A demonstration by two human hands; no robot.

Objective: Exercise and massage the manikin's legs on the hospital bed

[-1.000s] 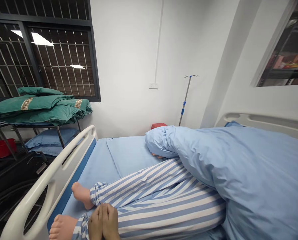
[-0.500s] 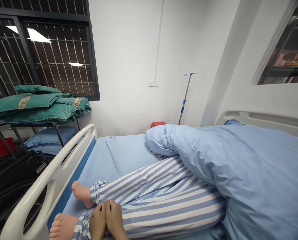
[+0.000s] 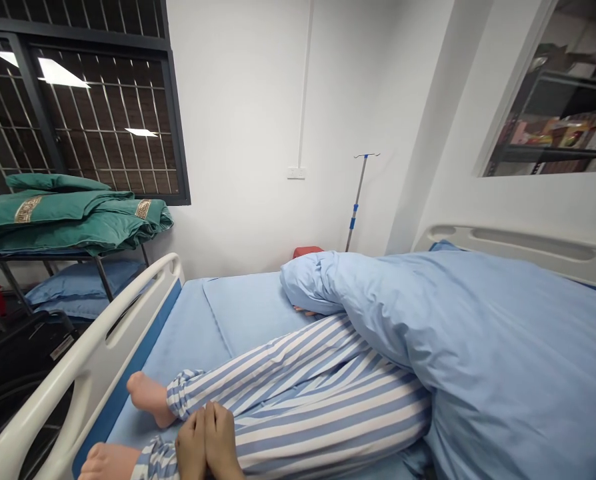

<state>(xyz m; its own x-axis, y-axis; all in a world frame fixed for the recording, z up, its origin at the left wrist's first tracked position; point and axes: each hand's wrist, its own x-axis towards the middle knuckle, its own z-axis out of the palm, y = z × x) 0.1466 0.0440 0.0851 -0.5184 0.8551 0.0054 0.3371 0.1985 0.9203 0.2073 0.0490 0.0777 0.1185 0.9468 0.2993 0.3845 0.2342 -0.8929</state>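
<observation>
What looks like a care manikin lies on the bed, legs in blue-and-white striped trousers (image 3: 323, 427) and two bare feet, the far foot (image 3: 149, 400) and the near foot (image 3: 109, 461), at the left. My left hand (image 3: 191, 441) and my right hand (image 3: 220, 437) lie side by side over the near lower leg, a little above the ankle cuff (image 3: 155, 459). Both have curled fingers, thumb sides touching, and seem closed over the leg; the fingertips are hidden beneath. A light blue quilt (image 3: 478, 333) covers the upper body, with some fingers (image 3: 305, 311) showing under its edge.
The white footboard (image 3: 91, 353) rises left of the feet. Beyond it are a black wheelchair (image 3: 21, 367) and a rack with green folded bedding (image 3: 78, 217). A drip pole (image 3: 359, 193) stands behind the bed; the headboard (image 3: 528, 243) is at right.
The view has swung slightly right, so the room and bed slide left. My hands stay together on the near leg, now slightly farther from the ankle cuff.
</observation>
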